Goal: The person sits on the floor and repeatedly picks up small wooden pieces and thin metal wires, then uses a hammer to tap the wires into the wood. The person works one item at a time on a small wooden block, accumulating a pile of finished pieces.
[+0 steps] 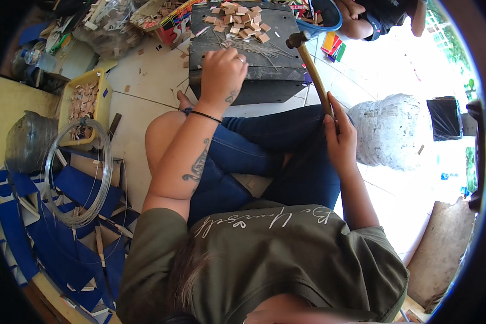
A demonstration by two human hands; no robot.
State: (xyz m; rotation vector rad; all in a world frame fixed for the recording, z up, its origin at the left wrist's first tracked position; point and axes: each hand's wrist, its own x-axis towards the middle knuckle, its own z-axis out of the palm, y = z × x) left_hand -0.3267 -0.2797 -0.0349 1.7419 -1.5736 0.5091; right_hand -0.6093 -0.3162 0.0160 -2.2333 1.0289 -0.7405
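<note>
My right hand [339, 132] grips the wooden handle of a hammer [314, 73] low down, over my right knee. The hammer tilts up and to the left, its dark metal head beside the right edge of a low black work block [264, 86]. Over the near left part of that block is my left hand [223, 67], its fingers curled in; whatever they hold is hidden. Cut lengths of thin wire [256, 49] lie just beyond it. Farther back on the block is a heap of small tan wooden pieces [243, 22].
At left stand a yellow basin [103, 100] of wooden chips, a coil of wire [107, 178] and a pile of blue boards [43, 227]. A wrapped white bundle [386, 132] sits to the right. Beyond the block are a blue basin [333, 26] and another seated person [380, 19].
</note>
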